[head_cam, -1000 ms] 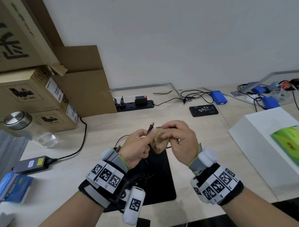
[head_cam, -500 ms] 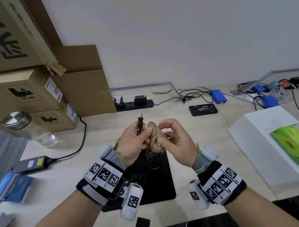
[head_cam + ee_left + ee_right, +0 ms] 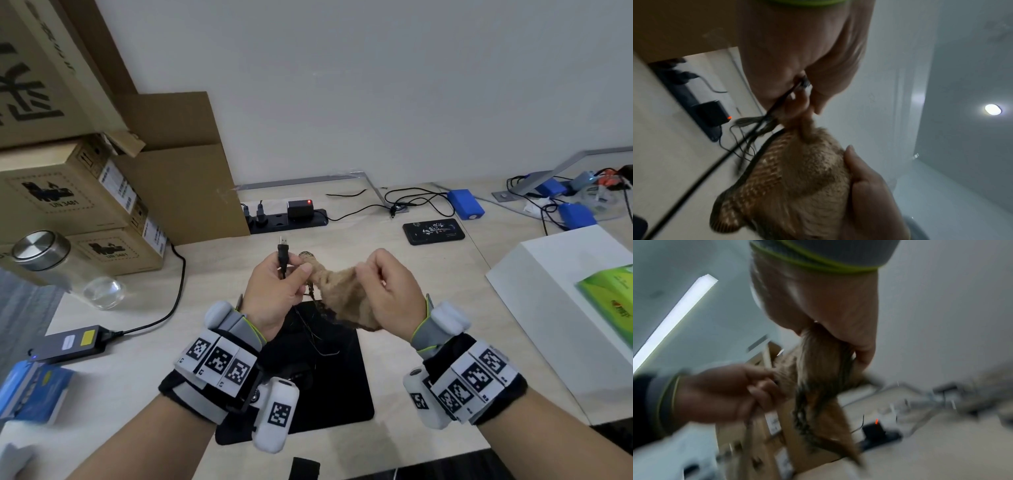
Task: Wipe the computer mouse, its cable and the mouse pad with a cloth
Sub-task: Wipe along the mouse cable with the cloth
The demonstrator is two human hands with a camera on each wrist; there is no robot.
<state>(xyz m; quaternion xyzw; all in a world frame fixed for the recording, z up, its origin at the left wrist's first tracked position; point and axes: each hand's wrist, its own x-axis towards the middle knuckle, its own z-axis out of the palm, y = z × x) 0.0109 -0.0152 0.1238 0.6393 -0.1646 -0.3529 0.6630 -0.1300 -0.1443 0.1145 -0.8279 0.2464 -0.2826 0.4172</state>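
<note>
My left hand [image 3: 291, 274] pinches the black mouse cable [image 3: 283, 257] just below its USB plug, which points up; its fingertips also touch a corner of the cloth. The tan knitted cloth [image 3: 342, 294] stretches between both hands above the black mouse pad [image 3: 339, 383]. My right hand [image 3: 375, 277] grips the cloth's other end. In the left wrist view the cable [image 3: 777, 104] runs down from my fingers beside the cloth [image 3: 807, 178]. The blurred right wrist view shows the cloth [image 3: 822, 369] hanging from my right hand. The mouse [image 3: 298, 377] is mostly hidden behind my left wrist.
A power strip [image 3: 287, 219] lies by the wall behind the hands, with a phone [image 3: 433, 231] to its right. A white box [image 3: 565, 308] stands at right. Cardboard boxes [image 3: 68, 195], a glass jar [image 3: 44, 260] and a power adapter [image 3: 68, 342] are at left.
The hands have drawn apart. My right hand pulled the bunched cloth to the right, spreading it out, and the plug in my left hand turned upright.
</note>
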